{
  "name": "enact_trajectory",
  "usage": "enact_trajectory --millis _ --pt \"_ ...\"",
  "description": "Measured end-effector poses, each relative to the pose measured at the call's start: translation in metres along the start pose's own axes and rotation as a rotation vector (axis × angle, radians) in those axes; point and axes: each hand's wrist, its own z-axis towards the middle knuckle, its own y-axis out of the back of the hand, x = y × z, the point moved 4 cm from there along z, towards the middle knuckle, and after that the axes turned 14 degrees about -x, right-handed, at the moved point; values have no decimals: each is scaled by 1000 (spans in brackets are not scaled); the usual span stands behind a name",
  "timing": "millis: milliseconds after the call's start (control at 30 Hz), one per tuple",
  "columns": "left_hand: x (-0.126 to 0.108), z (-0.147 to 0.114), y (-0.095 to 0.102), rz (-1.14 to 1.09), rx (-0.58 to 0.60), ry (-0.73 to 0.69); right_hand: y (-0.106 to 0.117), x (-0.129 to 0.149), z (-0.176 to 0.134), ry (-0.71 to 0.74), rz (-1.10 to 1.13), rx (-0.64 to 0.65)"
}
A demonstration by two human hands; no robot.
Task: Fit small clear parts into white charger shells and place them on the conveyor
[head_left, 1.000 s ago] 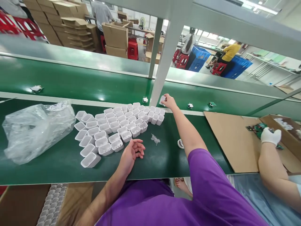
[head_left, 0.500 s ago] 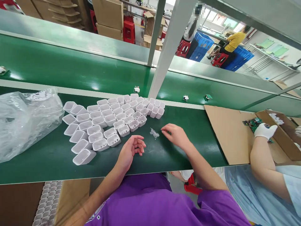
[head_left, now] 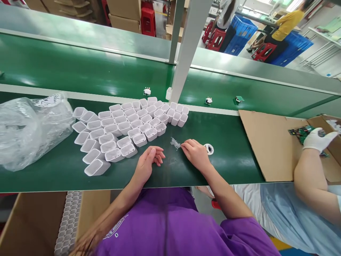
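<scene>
My right hand [head_left: 195, 153] rests on the green work surface [head_left: 170, 174]. Its fingertips are pressed together at the right edge of a small heap of tiny clear plastic pieces [head_left: 175, 143]; whatever is between them is hidden. Left of the heap hovers my left hand [head_left: 149, 161], loosely curled with fingers partly apart and no object visible in it. Rows of white plastic cups [head_left: 124, 127], open side up, stand beyond and left of it, several with small dark spots inside. Just beyond my right wrist lies a white ring-shaped roll [head_left: 210, 149].
A clear plastic bag [head_left: 32, 128] lies at the left. A grey post [head_left: 183, 53] rises behind the cups, and circuit boards [head_left: 208, 101] lie on the green strip behind. At the right, a co-worker's gloved hand [head_left: 318, 139] is over boards on cardboard [head_left: 261, 142].
My right hand has come down and left to the heap, its fingers drawing together. The white roll now shows beside it. My left hand has barely moved; the camera view has shifted.
</scene>
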Motion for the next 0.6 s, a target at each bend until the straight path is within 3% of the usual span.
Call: enact_trajectory --millis 133,267,433,600 --pt "-2 -4 -3 202 43 -102 11 8 1 -61 113 -88" --pt "-3 -9 -11 315 147 -194 22 34 3 -98 340 -240" --pt "-3 -8 -10 310 120 -228 17 63 -1 4 248 -366" --pt "-4 -5 -7 279 104 -177 13 68 -1 26 241 -389"
